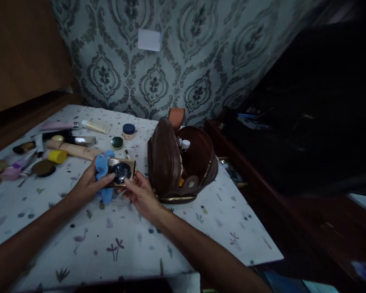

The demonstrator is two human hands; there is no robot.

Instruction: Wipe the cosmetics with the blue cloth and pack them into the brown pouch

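Note:
Over the middle of the table, both my hands hold a gold square compact with a dark round centre. My left hand grips a blue cloth pressed against the compact's left side. My right hand holds the compact from below and from the right. Just to the right stands an open brown leather pouch with a white-capped bottle sticking out of it.
Cosmetics lie across the table's far left: tubes, a yellow-capped tube, a blue-lidded jar, a green pot, a dark round compact. The patterned tablecloth ends at the right edge, beside dark furniture.

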